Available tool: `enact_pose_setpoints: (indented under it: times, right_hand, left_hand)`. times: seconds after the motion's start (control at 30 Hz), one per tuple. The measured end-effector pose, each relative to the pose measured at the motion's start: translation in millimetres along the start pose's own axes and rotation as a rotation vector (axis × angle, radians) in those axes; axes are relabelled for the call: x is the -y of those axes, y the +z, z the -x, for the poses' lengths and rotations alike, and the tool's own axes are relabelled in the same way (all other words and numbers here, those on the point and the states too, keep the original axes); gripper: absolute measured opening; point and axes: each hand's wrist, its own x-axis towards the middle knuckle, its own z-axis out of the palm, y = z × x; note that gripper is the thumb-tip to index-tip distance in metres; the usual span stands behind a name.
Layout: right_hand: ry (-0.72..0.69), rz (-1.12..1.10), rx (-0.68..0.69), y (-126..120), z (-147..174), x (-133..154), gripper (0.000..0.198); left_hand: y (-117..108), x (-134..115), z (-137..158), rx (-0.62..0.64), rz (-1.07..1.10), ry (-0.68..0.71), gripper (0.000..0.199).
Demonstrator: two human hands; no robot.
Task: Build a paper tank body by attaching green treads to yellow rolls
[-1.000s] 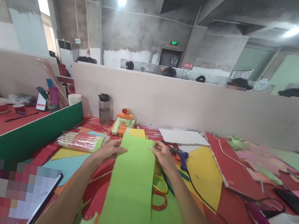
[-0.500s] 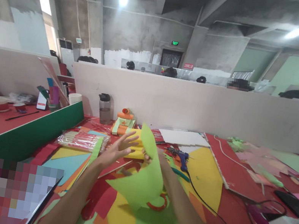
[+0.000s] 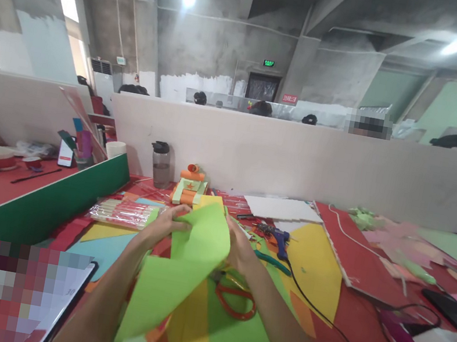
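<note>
A bent sheet of light green paper (image 3: 174, 279) stands up over the middle of the table, its lower part hanging toward me. My left hand (image 3: 166, 225) has its fingers curled at the sheet's left edge, gripping it. On the opposite edge my right hand (image 3: 239, 246) holds the same sheet, with most of its fingers hidden behind it. A yellow paper piece (image 3: 211, 199) shows just behind the green sheet, mostly covered. Below my right hand lie red-handled scissors (image 3: 235, 305), resting on flat green and yellow sheets.
A glue gun (image 3: 280, 242) and teal-handled pliers (image 3: 272, 262) lie right of my hands. Behind stand an orange paper model (image 3: 188, 190) and a bottle (image 3: 160, 166). Wrapped sticks (image 3: 121, 213), a green board (image 3: 59, 200) and a tablet (image 3: 68, 302) are at left.
My left hand has gone from spread fingers to gripping the green sheet's edge. The sheet has turned and swung left, uncovering more of the scissors.
</note>
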Motion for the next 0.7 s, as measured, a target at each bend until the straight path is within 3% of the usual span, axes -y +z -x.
enact_pose_setpoints:
  times: [0.13,0.23,0.33,0.43,0.57,0.7]
  right_hand:
    - [-0.005,0.157,-0.077,-20,6,20,0.050]
    - [0.018,0.461,-0.085,-30,13,23,0.048]
    - [0.029,0.600,-0.034,-31,16,16,0.048]
    - [0.023,0.574,0.024,-26,14,11,0.041]
    - [-0.037,0.351,0.041,-24,15,18,0.038]
    - [-0.311,0.148,-0.208,-43,22,40,0.043]
  left_hand:
    - [-13,1,-4,0.082,-0.139,-0.041,0.043]
    - [-23,5,-4,0.043,-0.142,-0.063,0.047]
    - [-31,7,-3,-0.008,-0.118,-0.088,0.052]
    - [-34,8,-6,-0.058,-0.063,-0.077,0.049]
    - [-27,7,-14,-0.167,0.122,0.029,0.048]
    - [-14,9,-19,-0.158,0.066,0.128,0.043]
